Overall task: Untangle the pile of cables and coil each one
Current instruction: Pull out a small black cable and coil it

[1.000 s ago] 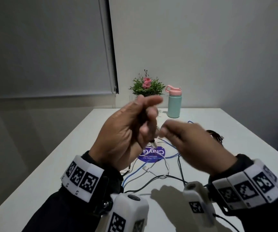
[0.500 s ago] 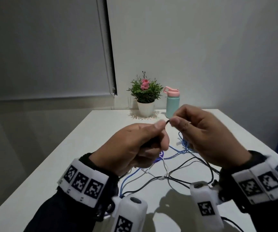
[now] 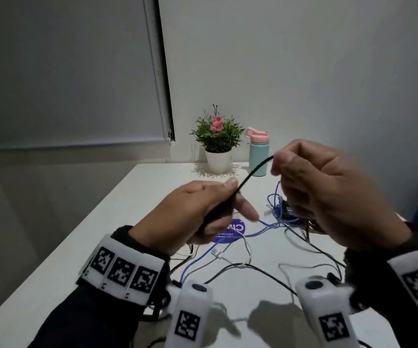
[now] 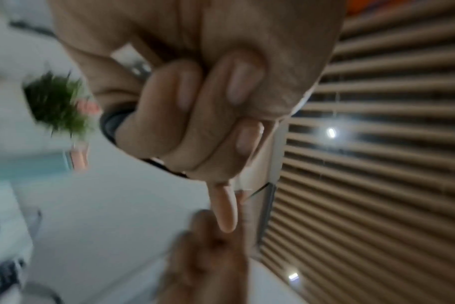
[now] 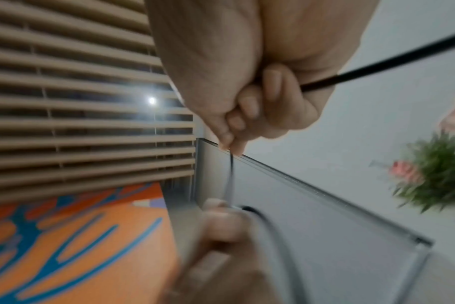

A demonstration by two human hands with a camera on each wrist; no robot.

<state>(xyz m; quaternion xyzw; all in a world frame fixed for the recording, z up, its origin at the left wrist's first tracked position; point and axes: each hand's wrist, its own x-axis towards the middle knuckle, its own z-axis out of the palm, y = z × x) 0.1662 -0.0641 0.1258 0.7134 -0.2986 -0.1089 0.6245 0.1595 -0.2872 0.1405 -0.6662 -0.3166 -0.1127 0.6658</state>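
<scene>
My left hand [image 3: 218, 204] grips a small bundle of black cable [image 3: 250, 175] above the white table [image 3: 132, 222]. From the left thumb a black strand rises to my right hand [image 3: 293, 169], which pinches it a little higher and to the right. In the right wrist view the black cable [image 5: 377, 67] runs out between the curled fingers [image 5: 270, 86]. In the left wrist view black loops [image 4: 112, 123] show under the curled fingers [image 4: 195, 115]. Below the hands lies a tangle of blue cable [image 3: 275, 209], white cable [image 3: 247, 247] and black cable.
A potted plant [image 3: 216, 139] and a mint bottle with a pink lid [image 3: 259, 151] stand at the table's far edge by the wall. A purple round sticker [image 3: 235, 229] lies under the cables. A window blind [image 3: 64, 71] hangs at the left.
My hands have drawn apart: the right hand rose up and to the right, pulling a longer stretch of black cable out from the left hand's bundle. The left hand lowered slightly.
</scene>
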